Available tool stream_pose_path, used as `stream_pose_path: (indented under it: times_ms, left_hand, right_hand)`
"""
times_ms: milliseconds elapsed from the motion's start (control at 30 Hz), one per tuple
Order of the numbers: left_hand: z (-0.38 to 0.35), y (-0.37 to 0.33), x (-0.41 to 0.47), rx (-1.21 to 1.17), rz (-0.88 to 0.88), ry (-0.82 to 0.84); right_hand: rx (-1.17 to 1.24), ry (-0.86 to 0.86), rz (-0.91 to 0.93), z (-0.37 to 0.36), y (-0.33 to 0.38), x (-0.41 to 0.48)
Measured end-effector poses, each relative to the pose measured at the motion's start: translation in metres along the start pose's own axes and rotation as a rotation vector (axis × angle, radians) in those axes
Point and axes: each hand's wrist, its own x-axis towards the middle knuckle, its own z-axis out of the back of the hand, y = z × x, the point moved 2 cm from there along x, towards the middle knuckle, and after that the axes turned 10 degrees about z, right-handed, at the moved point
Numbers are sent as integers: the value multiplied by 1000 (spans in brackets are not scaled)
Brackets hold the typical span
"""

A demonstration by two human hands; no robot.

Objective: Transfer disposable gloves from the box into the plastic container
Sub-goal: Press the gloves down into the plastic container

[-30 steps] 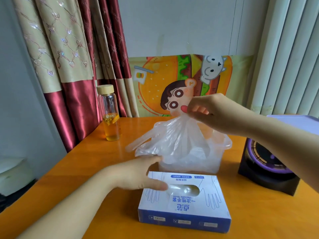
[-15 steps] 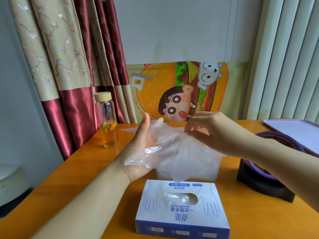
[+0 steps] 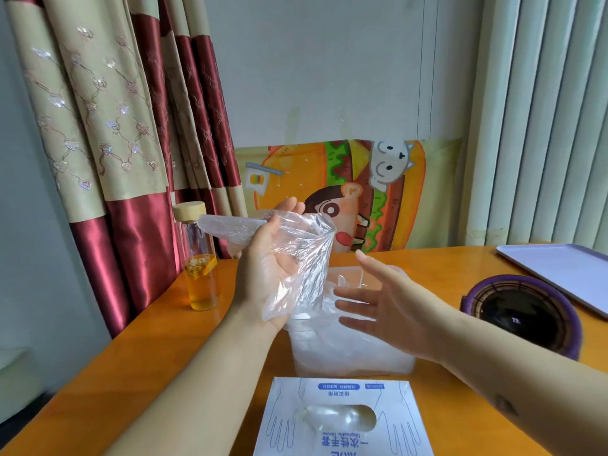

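A clear disposable glove lies draped across my left hand, which is raised palm-up with straight fingers above the left side of the plastic container. The glove's fingers stick out to the left past my hand. My right hand hovers over the container with fingers spread, touching nothing. The translucent container holds several crumpled gloves. The white and blue glove box lies at the table's front edge, with another glove showing in its oval opening.
A glass bottle with yellow liquid and a wooden cap stands at the left near the curtain. A round black and purple device sits at the right, with a lavender tray behind it. A cartoon poster leans on the wall.
My left hand rose off the box and came under the glove. My right hand let go of the glove and dropped lower with fingers spread.
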Motion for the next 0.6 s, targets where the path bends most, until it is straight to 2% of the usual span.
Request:
stream_pose_path:
  times_ms: [200, 433, 600]
  left_hand:
    - [-18, 0, 18, -96, -6, -6]
    - [-30, 3, 43, -178, 49, -7]
    - [-39, 5, 62, -262, 92, -11]
  right_hand:
    - [55, 47, 61, -10, 10, 18]
    - [333, 3, 174, -4, 35, 45]
    - [361, -39, 92, 6, 30, 66]
